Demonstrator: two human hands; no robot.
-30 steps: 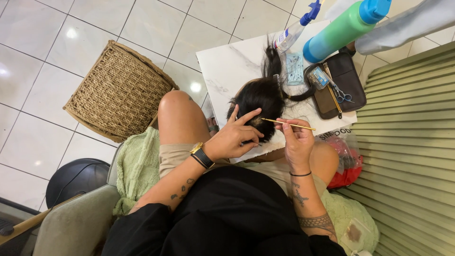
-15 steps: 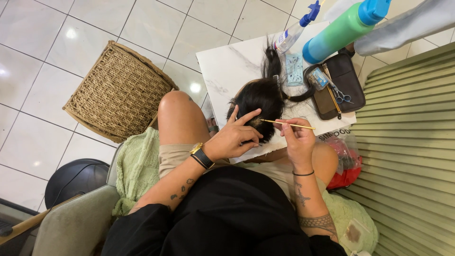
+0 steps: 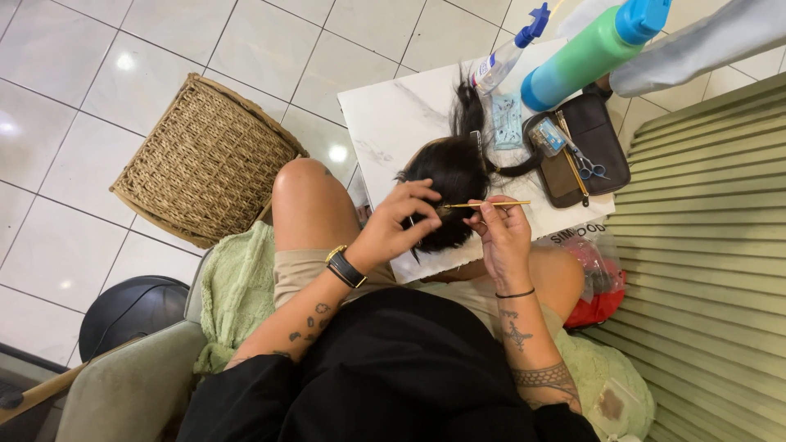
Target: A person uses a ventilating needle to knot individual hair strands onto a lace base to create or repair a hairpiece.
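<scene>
Bright, even indoor light from overhead; round glare spots shine on the glossy floor tiles (image 3: pixel 123 61) and one beside the white table (image 3: pixel 393 123). Shadows are soft (darkest under the woven basket (image 3: pixel 205 160)). Focus is sharp, with slight wide-angle stretching at the edges.

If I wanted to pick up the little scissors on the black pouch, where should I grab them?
Probably take the scissors by the blue finger loops, coming from above on the side away from the green bottle. The loops lie flat and open at the outer end on the black pouch, while the thin blades point back toward the clutter.
</scene>
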